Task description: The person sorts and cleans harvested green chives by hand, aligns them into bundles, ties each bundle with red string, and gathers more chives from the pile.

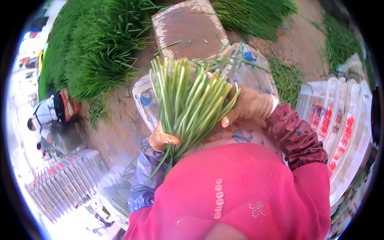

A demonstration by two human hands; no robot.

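Observation:
A thick bunch of garlic chives [186,102] stands fanned out in front of my chest, its pale cut ends pointing away from me. My left hand [161,138], in an orange-tan glove, is wrapped round the lower left of the bunch, thumb across the stalks. At the bunch's right side is my right hand [247,105], in a tan knit glove with a bare fingertip showing; its other fingers are partly hidden behind the stalks. Under the bunch, a clear plastic sheet with blue prints [260,64] spreads over my lap.
Large heaps of long green leaves [92,48] lie ahead left, with another heap [256,16] ahead right. Between them sits a brown board with a pale patterned border [190,30]. Stacked white foam boxes [340,124] stand at right, more boxes [66,180] at left. A person [50,110] bends at far left.

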